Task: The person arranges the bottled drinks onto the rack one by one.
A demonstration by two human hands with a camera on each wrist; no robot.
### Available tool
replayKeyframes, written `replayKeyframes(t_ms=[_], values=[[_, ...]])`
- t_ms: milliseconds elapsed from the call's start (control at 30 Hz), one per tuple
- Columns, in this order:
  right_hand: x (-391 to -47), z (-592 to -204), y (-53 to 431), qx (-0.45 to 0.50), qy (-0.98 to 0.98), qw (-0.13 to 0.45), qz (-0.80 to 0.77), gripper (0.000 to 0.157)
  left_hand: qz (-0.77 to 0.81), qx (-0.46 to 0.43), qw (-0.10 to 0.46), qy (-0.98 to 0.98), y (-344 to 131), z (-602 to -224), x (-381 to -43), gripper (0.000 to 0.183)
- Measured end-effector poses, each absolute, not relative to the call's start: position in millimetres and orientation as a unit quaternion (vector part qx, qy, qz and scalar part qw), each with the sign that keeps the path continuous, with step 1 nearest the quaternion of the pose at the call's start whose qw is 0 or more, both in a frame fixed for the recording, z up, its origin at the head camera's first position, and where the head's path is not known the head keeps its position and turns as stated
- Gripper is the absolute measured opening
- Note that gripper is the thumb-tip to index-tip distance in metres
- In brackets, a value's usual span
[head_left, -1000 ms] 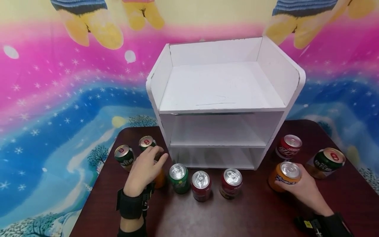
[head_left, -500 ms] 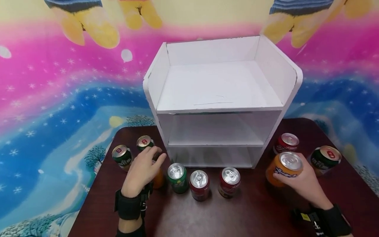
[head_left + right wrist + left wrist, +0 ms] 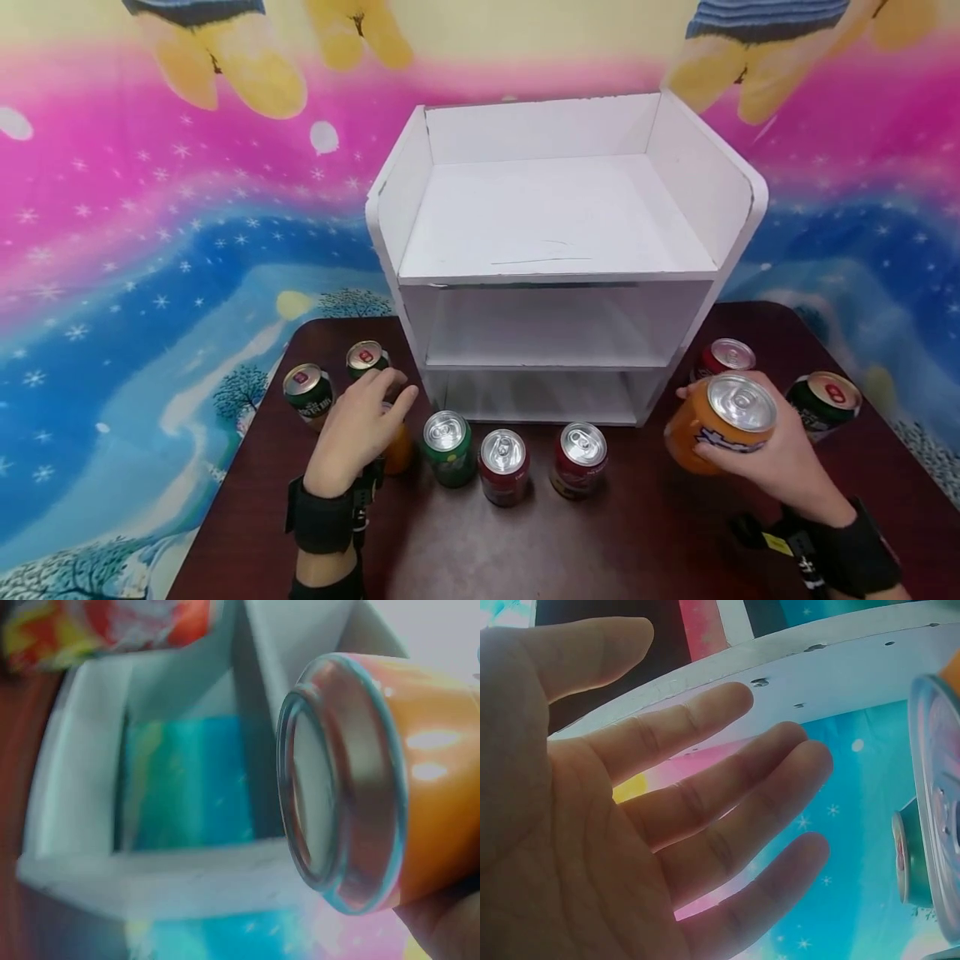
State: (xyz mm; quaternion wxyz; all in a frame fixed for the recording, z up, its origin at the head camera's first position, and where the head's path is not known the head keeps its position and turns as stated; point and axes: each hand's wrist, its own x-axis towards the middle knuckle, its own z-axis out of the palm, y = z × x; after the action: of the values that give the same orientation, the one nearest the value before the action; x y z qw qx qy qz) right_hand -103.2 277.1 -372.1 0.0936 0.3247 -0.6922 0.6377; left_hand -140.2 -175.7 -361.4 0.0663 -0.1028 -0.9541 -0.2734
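Observation:
My right hand (image 3: pixel 783 454) grips an orange soda can (image 3: pixel 697 429) by its side, held up off the table at the right. The right wrist view shows the bare bottom of this orange can (image 3: pixel 360 780), raised and tilted, with a bit of the hand (image 3: pixel 450 922) at its lower side. My left hand (image 3: pixel 356 433) hovers over the left cans, fingers loosely spread and holding nothing. Beneath it a second orange can (image 3: pixel 400 454) is partly hidden. In the left wrist view the palm and fingers of the left hand (image 3: pixel 645 825) are bare, with a can lid (image 3: pixel 941 802) at the right.
A white shelf unit (image 3: pixel 555 217) stands at the back of the dark table (image 3: pixel 600 550). Along its front are a green can (image 3: pixel 450 458) and two dark red cans (image 3: pixel 504 475). Green cans (image 3: pixel 311 398) stand left; a red can (image 3: pixel 727 357) and a green can (image 3: pixel 821 404) stand right.
My right hand has lifted the orange can from the table, bringing it up toward the camera. The left hand stays nearly where it was.

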Motion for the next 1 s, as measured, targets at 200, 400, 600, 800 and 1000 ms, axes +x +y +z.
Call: replayKeyframes(t_ms=[200,400,600,800,1000], values=[[-106.3,-334.0,265.8,0.397,-0.633,0.084,0.659,0.077,-0.277,-0.104,0.063,-0.953,-174.9,-359.0,-139.4,0.027],[-106.2,-294.3,251.1,0.409,-0.625,0.088,0.659,0.073,-0.282,-0.103,0.064,-0.952,-177.8,-358.2,-136.5,0.029],[-110.3,-264.2,235.8,0.408,-0.631,0.083,0.655,0.073,-0.272,-0.103,0.061,-0.955,-178.3,-359.1,-136.6,0.029],[-115.3,-236.8,221.8,0.356,-0.706,0.088,0.606,0.075,-0.269,-0.104,0.058,-0.956,-178.0,-357.5,-137.8,0.03],[-123.7,-215.0,207.1,0.32,-0.756,0.104,0.561,0.07,-0.272,-0.102,0.049,-0.956,-177.8,-358.8,-136.9,0.03]])
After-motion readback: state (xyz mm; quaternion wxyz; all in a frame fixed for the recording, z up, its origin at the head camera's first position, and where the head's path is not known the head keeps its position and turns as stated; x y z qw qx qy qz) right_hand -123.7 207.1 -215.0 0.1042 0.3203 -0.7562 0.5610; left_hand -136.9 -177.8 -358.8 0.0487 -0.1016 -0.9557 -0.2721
